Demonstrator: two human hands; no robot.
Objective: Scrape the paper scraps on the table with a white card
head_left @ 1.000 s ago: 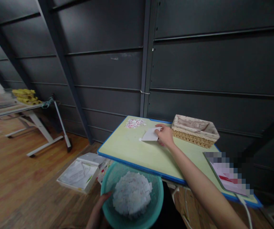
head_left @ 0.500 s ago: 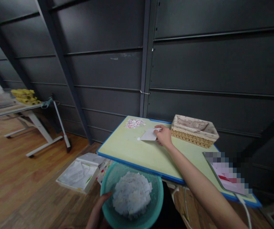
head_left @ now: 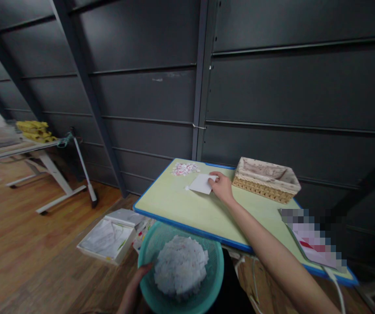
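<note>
Over the yellow-green tabletop, my right hand pinches a white card by its right edge. The card is held low and slightly tilted; whether it touches the table I cannot tell. A small white scrap lies beside its left corner. Behind it on the table is a pile of red-and-white paper pieces. Below the table's front edge, my left hand grips the left rim of a teal plastic basket. White paper scraps are heaped inside.
A wicker basket with cloth lining stands at the table's back right. A partly blurred tablet with a white cable lies at the right. An open white box is on the floor, and another table stands at far left.
My right hand has moved slightly left with the white card, which shows more of its face. My left hand and the teal basket stay in place.
</note>
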